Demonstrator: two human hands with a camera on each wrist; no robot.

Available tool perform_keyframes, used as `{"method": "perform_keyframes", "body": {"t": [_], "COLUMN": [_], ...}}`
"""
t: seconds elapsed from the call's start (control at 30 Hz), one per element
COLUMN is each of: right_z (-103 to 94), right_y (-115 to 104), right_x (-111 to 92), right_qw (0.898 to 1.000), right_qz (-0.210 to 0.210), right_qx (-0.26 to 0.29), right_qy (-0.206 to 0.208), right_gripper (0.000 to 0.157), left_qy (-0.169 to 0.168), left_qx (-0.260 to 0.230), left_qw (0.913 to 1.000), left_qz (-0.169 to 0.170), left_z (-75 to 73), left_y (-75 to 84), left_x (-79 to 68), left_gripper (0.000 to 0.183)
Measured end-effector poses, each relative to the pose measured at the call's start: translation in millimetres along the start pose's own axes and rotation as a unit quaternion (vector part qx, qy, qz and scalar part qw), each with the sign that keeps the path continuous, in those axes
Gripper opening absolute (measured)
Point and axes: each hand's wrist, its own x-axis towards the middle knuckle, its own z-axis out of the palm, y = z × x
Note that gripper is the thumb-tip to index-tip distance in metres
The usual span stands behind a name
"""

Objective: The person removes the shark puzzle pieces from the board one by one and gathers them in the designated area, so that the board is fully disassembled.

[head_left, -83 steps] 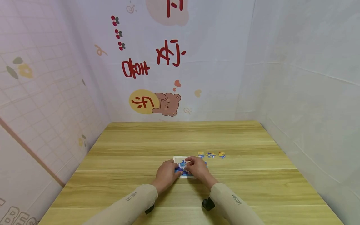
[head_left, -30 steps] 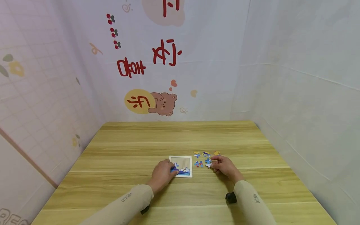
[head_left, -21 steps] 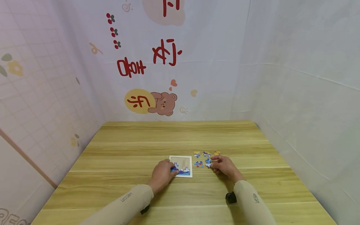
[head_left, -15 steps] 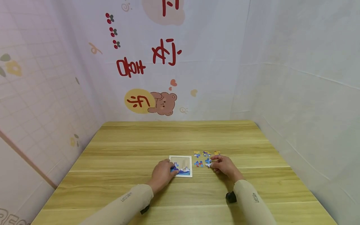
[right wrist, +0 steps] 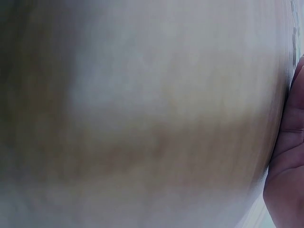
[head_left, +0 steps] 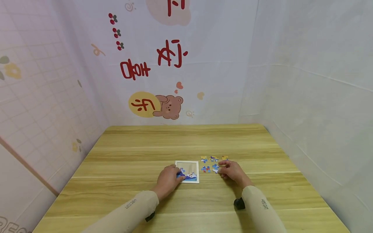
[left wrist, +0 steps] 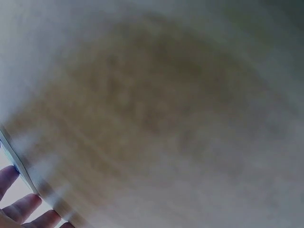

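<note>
The left hand (head_left: 168,179) angles in at the tray (head_left: 197,172) on the tabletop (head_left: 140,147), gripping its left side, thumb over the inside. Right of the tray, the right hand (head_left: 234,172) turns inward, thumb and forefinger apart at a blue piece (head_left: 215,168); whether they pinch it, I cannot tell.

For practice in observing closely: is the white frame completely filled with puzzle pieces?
No, the upper part of the white frame is bare, and loose puzzle pieces lie beside it.
</note>
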Motion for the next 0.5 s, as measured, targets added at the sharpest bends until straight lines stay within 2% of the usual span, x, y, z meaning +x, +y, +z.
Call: {"method": "perform_keyframes", "body": {"t": [0.3, 0.5], "right_z": [4.5, 23.2], "right_y": [-7, -21], "right_x": [-1, 2], "right_qw": [1.0, 0.998], "right_qz": [0.002, -0.014], "right_qx": [-0.027, -0.044], "right_qy": [0.011, 0.032], "right_gripper": [0.031, 0.024], "left_qy": [-0.004, 0.0], "left_qx": [-0.013, -0.022], "left_qw": [0.9998, 0.9997], "left_qz": [-0.012, -0.005], "left_z": [-2.3, -3.1], "left_y": [2.0, -1.6], "left_x": [0.1, -0.5], "left_gripper": [0.036, 0.037]}}
